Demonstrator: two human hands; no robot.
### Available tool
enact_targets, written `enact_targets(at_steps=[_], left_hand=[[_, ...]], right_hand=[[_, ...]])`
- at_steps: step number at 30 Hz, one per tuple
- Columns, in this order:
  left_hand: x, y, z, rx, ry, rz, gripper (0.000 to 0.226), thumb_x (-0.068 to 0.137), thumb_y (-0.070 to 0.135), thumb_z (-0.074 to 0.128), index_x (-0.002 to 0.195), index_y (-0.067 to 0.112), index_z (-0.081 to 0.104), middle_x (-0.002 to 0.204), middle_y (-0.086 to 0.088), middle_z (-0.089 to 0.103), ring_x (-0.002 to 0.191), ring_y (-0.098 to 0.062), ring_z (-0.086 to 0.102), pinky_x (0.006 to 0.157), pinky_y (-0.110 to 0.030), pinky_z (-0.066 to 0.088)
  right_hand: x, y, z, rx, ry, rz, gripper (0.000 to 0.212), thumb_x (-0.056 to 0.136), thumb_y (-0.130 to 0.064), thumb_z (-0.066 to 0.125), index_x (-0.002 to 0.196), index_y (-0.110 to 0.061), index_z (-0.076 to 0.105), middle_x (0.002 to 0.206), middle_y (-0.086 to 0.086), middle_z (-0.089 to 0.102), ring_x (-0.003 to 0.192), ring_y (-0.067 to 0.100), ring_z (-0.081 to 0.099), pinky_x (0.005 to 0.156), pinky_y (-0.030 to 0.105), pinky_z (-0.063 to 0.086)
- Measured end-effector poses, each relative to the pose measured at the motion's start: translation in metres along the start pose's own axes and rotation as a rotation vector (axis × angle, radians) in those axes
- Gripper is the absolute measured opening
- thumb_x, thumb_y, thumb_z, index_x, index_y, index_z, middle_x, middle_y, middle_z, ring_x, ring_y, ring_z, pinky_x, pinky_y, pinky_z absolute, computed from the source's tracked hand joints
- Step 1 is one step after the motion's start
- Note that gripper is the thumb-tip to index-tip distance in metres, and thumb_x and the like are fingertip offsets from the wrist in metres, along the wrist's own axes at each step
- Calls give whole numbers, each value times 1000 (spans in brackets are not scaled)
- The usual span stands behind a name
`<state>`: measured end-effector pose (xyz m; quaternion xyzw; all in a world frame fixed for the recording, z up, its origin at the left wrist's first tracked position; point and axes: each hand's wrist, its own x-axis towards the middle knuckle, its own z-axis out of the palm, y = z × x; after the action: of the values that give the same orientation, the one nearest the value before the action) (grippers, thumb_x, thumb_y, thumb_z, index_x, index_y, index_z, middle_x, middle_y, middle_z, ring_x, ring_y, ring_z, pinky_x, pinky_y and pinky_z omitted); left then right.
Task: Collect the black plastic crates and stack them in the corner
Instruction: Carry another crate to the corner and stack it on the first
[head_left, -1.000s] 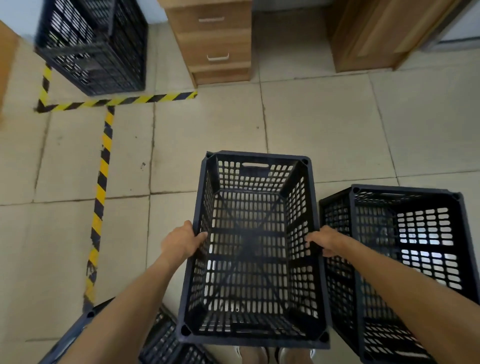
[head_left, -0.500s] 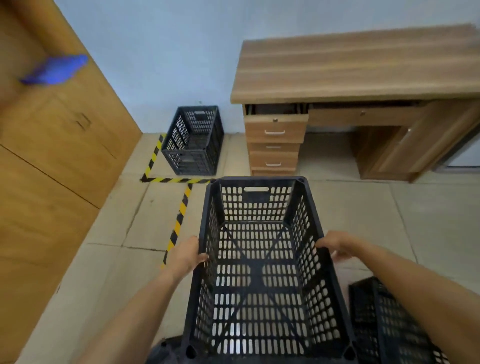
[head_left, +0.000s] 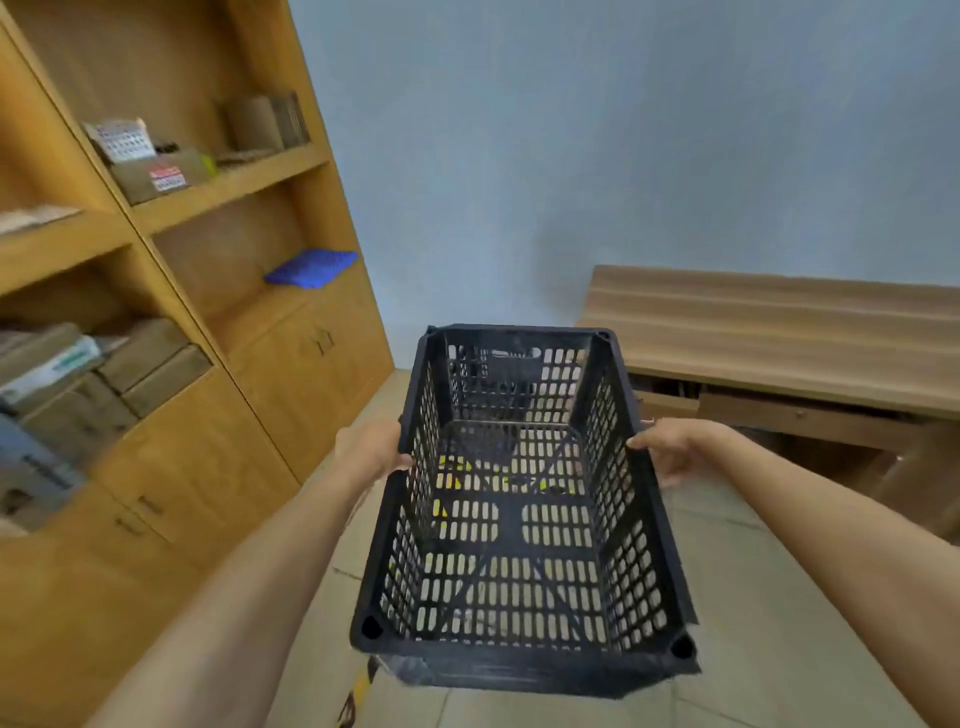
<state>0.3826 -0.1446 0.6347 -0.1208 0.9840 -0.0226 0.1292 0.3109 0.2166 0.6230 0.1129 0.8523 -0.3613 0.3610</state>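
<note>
An empty black plastic crate (head_left: 522, 660) with slotted walls is held up off the floor in front of me, its long axis pointing away. My left hand (head_left: 371, 449) grips the crate's left rim and my right hand (head_left: 665, 447) grips its right rim. Through the crate's slotted bottom, bits of yellow-and-black floor tape show. The other crates on the floor are hidden or out of frame.
A tall wooden shelf unit with lower cabinet doors (head_left: 171, 467) stands along the left, holding boxes and a blue item (head_left: 311, 267). A wooden desk (head_left: 779, 332) stands at the right against the pale blue wall (head_left: 571, 156). Tiled floor (head_left: 753, 597) lies below.
The crate has been lifted higher and carried forward. My view has tilted upward, so the corner crate and the crates near my feet have dropped out of sight.
</note>
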Motion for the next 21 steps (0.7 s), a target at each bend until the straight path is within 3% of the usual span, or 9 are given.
enact_targets(at_steps=[2, 6, 10, 15, 18, 21], left_hand=[[10, -8, -2, -11, 23, -24, 32, 90, 47, 62, 79, 23, 44, 83, 3, 59, 94, -22, 64, 85, -33, 53], [41, -12, -2, 10, 40, -73, 33, 89, 46, 62, 84, 19, 45, 79, 4, 55, 84, -19, 61, 76, -30, 51], [79, -15, -11, 82, -19, -130, 38, 89, 47, 62, 75, 21, 38, 78, 5, 52, 84, -19, 60, 80, -30, 53], [124, -24, -23, 140, -85, -201, 40, 88, 51, 62, 99, 13, 57, 79, 4, 57, 77, -16, 57, 72, -27, 51], [143, -29, -26, 159, -119, -223, 42, 88, 52, 61, 98, 12, 56, 73, 5, 55, 77, -17, 59, 71, -27, 51], [166, -39, -26, 195, -139, -230, 41, 87, 53, 61, 94, 14, 51, 75, 5, 54, 76, -16, 57, 73, -27, 52]], right_hand=[[18, -10, -5, -2, -9, -2, 37, 98, -29, 50, 123, -2, 51, 98, 15, 65, 70, 22, 65, 48, 25, 52], [55, -35, -8, -80, -84, 27, 42, 98, -35, 48, 122, -2, 52, 101, 16, 69, 68, 21, 70, 45, 21, 51], [105, -66, -14, -184, -210, 31, 49, 100, -40, 42, 128, -2, 52, 105, 15, 68, 74, 20, 70, 42, 18, 48], [166, -107, -27, -276, -268, -34, 50, 100, -42, 41, 134, -7, 45, 125, 11, 60, 109, 25, 65, 68, 23, 54], [190, -128, -29, -272, -263, -47, 52, 100, -40, 44, 139, -7, 41, 130, 12, 56, 115, 26, 60, 70, 24, 55], [213, -152, -29, -272, -303, -62, 50, 101, -36, 41, 141, -6, 38, 129, 12, 53, 116, 27, 59, 92, 31, 53]])
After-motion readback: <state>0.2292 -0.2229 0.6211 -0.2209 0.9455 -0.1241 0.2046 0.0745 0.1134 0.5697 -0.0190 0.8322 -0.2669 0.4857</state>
